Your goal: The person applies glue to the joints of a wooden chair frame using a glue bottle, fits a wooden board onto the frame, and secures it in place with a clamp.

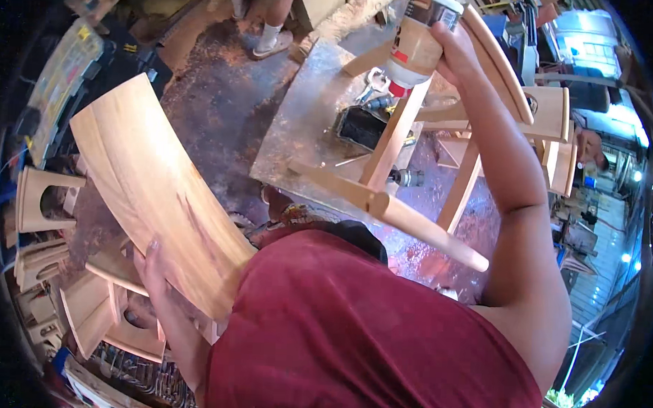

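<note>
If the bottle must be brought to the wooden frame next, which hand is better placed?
Likely the right hand: it holds the bottle, whose red tip appears beside the wooden frame. The left hand holds the long wooden panel, farther off at the left.

The bottle (406, 76) carries a label (417, 36) with dark and red print — none of it legible.

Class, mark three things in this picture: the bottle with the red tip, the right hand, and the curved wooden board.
Bottle (414, 43): head view, on the side of its body.
Right hand (457, 53): head view, on its middle.
Curved wooden board (165, 191): head view, on its broad face.
</note>
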### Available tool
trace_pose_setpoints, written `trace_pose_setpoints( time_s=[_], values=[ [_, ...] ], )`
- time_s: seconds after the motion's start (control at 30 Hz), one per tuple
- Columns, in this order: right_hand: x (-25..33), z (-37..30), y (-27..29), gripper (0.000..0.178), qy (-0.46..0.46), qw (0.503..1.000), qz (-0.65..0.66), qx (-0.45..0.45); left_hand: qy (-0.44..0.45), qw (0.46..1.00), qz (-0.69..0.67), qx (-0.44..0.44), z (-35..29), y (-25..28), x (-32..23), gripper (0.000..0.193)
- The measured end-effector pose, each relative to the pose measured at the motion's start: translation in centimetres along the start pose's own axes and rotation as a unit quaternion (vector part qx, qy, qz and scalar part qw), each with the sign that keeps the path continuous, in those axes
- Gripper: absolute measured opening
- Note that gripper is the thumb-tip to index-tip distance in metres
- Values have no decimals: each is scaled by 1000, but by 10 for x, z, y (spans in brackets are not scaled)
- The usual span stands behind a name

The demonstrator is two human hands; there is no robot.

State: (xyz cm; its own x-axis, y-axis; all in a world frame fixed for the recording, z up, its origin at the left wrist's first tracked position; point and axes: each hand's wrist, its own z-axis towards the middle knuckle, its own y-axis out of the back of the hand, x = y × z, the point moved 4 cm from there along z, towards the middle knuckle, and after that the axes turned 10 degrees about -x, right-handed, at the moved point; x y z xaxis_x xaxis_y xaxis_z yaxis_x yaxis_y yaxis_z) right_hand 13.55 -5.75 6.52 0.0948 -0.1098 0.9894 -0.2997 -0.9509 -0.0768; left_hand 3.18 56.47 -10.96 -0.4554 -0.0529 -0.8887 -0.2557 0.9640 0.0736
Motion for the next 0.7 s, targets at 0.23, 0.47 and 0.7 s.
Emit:
trace_pose_setpoints(
  time_s=[0.23,0.47,0.7],
  values=[
    [13,41,-16,64,36,989,-144,10,16,996,68,53,41,-60,-30,58],
    [13,58,16,68,45,982,-183,-11,33,989,80,121,80,-92,-35,52],
    [22,71,5,67,75,966,-246,11,42,989,86,113,94,-85,-23,47]
  ],
)
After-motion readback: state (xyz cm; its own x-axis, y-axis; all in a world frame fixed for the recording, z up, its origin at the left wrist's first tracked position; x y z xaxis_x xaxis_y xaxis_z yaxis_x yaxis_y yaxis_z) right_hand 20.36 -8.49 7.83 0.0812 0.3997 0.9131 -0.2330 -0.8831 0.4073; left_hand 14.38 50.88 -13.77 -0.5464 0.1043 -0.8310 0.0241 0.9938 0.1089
